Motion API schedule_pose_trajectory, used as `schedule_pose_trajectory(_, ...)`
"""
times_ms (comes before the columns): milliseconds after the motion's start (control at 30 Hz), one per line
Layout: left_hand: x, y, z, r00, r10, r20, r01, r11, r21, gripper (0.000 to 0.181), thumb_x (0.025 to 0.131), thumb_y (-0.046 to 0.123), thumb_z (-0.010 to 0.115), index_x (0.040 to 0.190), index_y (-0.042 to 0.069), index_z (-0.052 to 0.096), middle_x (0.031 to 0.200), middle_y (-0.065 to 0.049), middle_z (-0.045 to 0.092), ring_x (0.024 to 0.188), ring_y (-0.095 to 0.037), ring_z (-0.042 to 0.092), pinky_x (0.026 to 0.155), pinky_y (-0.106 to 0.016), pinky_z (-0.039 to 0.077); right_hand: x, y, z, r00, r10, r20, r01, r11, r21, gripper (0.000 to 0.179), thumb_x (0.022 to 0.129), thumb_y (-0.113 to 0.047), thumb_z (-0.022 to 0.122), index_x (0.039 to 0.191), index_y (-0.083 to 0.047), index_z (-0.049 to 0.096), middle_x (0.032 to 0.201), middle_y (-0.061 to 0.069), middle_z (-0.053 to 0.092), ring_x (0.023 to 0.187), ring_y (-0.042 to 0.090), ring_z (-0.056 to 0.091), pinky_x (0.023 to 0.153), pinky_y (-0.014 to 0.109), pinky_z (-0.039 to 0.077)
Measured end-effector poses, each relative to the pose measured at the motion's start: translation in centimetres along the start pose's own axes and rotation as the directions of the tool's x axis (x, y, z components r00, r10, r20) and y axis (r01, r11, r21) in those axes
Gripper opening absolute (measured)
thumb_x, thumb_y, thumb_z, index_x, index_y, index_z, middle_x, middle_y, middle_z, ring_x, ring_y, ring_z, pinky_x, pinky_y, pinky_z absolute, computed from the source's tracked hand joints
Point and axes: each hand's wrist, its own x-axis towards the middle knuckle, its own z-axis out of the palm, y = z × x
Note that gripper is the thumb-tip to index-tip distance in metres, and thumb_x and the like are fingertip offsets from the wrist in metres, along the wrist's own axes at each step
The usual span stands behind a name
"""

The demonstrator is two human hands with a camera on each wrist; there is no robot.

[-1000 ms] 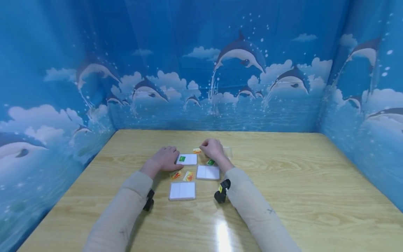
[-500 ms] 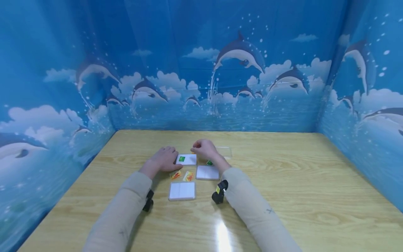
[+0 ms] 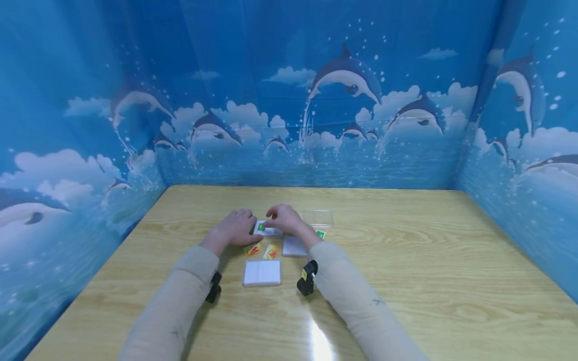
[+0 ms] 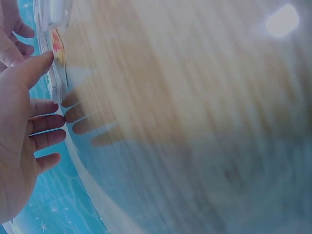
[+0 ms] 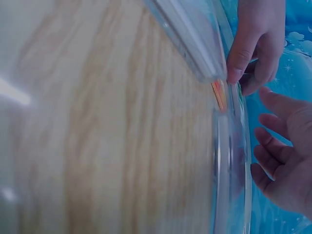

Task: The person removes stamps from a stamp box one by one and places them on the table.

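My left hand (image 3: pixel 232 228) rests at the left end of a flat white case (image 3: pixel 275 232), thumb along its near side and fingers extended on the far side. A small green card (image 3: pixel 261 227) lies on that case. Over the case's far right part hovers my right hand (image 3: pixel 287 219), its fingertips close to the green card. Thumb and fingers of the right hand (image 5: pixel 290 151) stand apart in the right wrist view, with nothing visible between them. In the left wrist view my left hand's (image 4: pixel 19 117) fingers are spread beside the clear case edge.
Two orange-yellow cards, one on the left (image 3: pixel 253 249) and one on the right (image 3: pixel 271 251), lie nearer me. Two more white cases (image 3: pixel 262 273) (image 3: pixel 294 246) are close by. A clear lid (image 3: pixel 318 217) and another green card (image 3: pixel 320 234) lie to the right on the wooden table (image 3: pixel 429 260).
My right hand has moved left from beside the case to over it. The orange card it pinched earlier is no longer visible in its fingers. The left hand has stayed put.
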Motion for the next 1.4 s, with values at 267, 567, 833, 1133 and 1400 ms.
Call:
schedule_pose_trajectory(267,0.0,0.0,0.0,1.000,0.012,-0.009,-0.012,1.000,0.011,0.058,0.087,0.052,0.054,0.118,0.003,0.057,0.106,-0.011,0.053,0.098,-0.026,0.050,0.092,-0.045,0.039,0.2,-0.1,0.6,1.000,0.003,0.027,-0.001,0.997,-0.078,0.049,0.081,-0.030,0.071,0.121,-0.006,0.059,0.112,0.009,0.061,0.097,0.019,0.056,0.082,0.029,0.046)
schedule_pose_trajectory(567,0.0,0.0,0.0,1.000,0.016,-0.012,-0.016,1.000,0.008,0.056,0.087,0.051,0.053,0.117,0.004,0.058,0.108,-0.012,0.053,0.100,-0.026,0.049,0.092,-0.045,0.039,0.2,-0.2,0.7,0.999,0.041,0.030,-0.036,0.990,-0.135,0.051,0.080,-0.035,0.072,0.123,-0.010,0.059,0.119,0.009,0.058,0.108,0.024,0.049,0.091,0.035,0.041)
schedule_pose_trajectory(833,-0.1,0.0,0.0,0.999,0.036,-0.018,-0.036,0.999,0.015,0.052,0.088,0.051,0.054,0.112,0.005,0.059,0.104,-0.011,0.053,0.096,-0.025,0.050,0.089,-0.045,0.041,0.3,-0.2,1.0,0.997,0.075,0.033,-0.068,0.983,-0.172,0.050,0.080,-0.038,0.071,0.121,-0.012,0.060,0.115,0.006,0.057,0.104,0.021,0.047,0.087,0.034,0.042)
schedule_pose_trajectory(1133,-0.1,0.3,-0.3,1.000,0.023,-0.014,-0.023,1.000,-0.007,0.055,0.087,0.050,0.056,0.116,0.004,0.058,0.102,-0.010,0.053,0.094,-0.025,0.049,0.089,-0.046,0.040,0.5,-0.2,0.9,0.996,0.088,0.019,-0.084,0.982,-0.172,0.045,0.082,-0.036,0.070,0.119,-0.013,0.062,0.113,0.005,0.059,0.103,0.021,0.048,0.087,0.036,0.042)
schedule_pose_trajectory(1400,-0.3,0.1,-0.2,0.999,0.033,-0.020,-0.033,0.999,-0.010,0.056,0.087,0.050,0.055,0.117,0.003,0.058,0.100,-0.009,0.053,0.091,-0.024,0.049,0.086,-0.045,0.041,0.5,-0.4,1.2,0.994,0.108,0.016,-0.104,0.981,-0.161,0.044,0.082,-0.037,0.068,0.119,-0.015,0.062,0.114,0.005,0.058,0.104,0.022,0.047,0.088,0.037,0.041)
